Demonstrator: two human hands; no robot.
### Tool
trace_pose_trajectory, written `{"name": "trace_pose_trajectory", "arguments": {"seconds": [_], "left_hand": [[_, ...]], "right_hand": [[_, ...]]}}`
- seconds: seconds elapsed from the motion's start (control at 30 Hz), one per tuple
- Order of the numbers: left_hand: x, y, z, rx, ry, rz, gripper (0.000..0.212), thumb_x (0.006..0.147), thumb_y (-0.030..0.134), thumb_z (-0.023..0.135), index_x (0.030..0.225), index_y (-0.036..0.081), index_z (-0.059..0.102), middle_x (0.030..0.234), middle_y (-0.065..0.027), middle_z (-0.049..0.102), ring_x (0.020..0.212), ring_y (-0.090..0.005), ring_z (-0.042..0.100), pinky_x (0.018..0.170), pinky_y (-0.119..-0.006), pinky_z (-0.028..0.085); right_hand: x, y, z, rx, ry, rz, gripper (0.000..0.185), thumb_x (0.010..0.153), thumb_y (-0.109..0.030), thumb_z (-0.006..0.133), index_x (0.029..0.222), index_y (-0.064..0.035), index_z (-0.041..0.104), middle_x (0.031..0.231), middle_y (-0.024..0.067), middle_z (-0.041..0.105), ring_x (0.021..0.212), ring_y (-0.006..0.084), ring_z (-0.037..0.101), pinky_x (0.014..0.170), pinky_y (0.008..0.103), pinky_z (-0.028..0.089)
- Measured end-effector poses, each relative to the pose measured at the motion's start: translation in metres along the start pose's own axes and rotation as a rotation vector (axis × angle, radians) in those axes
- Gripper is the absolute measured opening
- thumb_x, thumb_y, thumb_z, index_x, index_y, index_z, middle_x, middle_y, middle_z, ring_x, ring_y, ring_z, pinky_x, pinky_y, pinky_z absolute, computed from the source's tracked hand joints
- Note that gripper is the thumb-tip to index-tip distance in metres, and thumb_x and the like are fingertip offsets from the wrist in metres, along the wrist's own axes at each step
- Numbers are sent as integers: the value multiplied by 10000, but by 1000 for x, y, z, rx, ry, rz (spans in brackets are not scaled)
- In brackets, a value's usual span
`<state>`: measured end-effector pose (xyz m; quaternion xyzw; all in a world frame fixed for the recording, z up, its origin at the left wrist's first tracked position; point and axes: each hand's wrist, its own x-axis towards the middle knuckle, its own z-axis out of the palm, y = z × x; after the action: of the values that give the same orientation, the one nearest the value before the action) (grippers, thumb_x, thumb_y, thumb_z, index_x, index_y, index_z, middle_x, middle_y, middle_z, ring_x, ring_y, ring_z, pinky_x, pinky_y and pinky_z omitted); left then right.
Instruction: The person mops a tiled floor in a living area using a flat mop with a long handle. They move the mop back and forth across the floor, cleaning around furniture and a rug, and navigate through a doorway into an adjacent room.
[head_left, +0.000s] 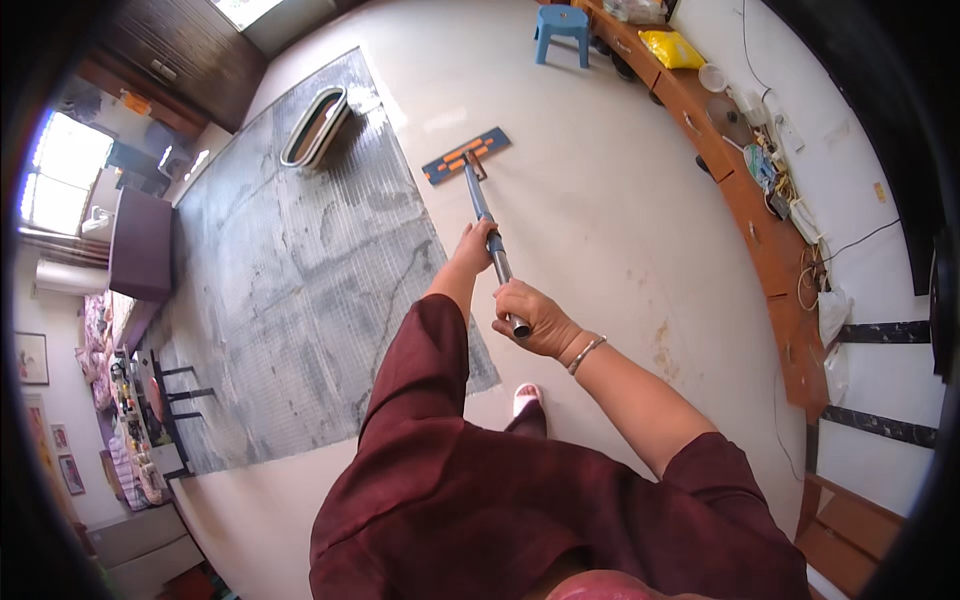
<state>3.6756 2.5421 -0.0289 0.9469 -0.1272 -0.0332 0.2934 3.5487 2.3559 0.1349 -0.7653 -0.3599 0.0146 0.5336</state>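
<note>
My left hand (474, 244) grips the middle of the metal pole of a flat floor mop (477, 193). Lower down, my right hand (534, 315) is wrapped around the pole near its open end, with a bangle on that wrist. The mop's rectangular head (495, 141), dark blue with orange strips, lies on the pale floor (600, 187). One end of the head comes close to the edge of a grey ribbed mat (330, 285).
An oval basin (318, 127) stands on the mat's far part. A blue plastic stool (562, 31) is at the top. Along the right runs a brown wooden cabinet (739, 214) with a yellow bag (671, 49) and cables on top. A thin black frame (171, 412) stands at left.
</note>
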Motion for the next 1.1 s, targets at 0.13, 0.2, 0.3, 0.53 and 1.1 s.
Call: {"name": "trace_pose_trajectory", "arguments": {"seconds": [0.13, 0.2, 0.3, 0.53, 1.1], "left_hand": [[-26, -5, 19, 6, -126, 24, 400, 701, 108, 697, 1063, 140, 530, 1193, -124, 595, 1198, -345, 491, 961, -486, 430], [-50, 17, 27, 28, -91, 127, 331, 716, 77, 668, 1013, 165, 551, 1227, -83, 566, 1198, -345, 482, 945, -460, 448], [-73, 50, 39, -166, -51, 214, 333, 691, 42, 668, 983, 161, 562, 1208, -71, 569, 1203, -327, 478, 950, -439, 448], [-150, 184, 75, -370, 47, 280, 362, 624, -25, 686, 915, 137, 545, 945, -76, 590, 1014, -357, 523, 925, -438, 429], [-245, 562, 156, -345, -1102, 622, 255, 695, 282, 750, 890, 179, 623, 878, -58, 653, 841, -286, 626, 728, -367, 486]], "right_hand": [[-39, -23, 11, -22, -22, 14, 192, 716, -6, 675, 773, -64, 502, 865, 79, 560, 934, 273, 566, 872, 374, 467], [-65, -45, 5, -14, -37, 49, 178, 730, -21, 674, 782, -63, 509, 868, 80, 565, 952, 266, 577, 907, 381, 466], [-91, -89, -27, -51, -31, 87, 155, 734, -21, 671, 801, -59, 537, 876, 79, 588, 969, 262, 605, 963, 403, 461], [-167, -185, -133, -133, -100, 87, 144, 693, -7, 699, 778, -60, 594, 847, 74, 643, 884, 266, 654, 870, 390, 524], [-415, -391, -350, -154, -236, 432, 187, 586, -63, 759, 660, -70, 587, 761, 39, 649, 834, 254, 682, 890, 466, 479]]}}
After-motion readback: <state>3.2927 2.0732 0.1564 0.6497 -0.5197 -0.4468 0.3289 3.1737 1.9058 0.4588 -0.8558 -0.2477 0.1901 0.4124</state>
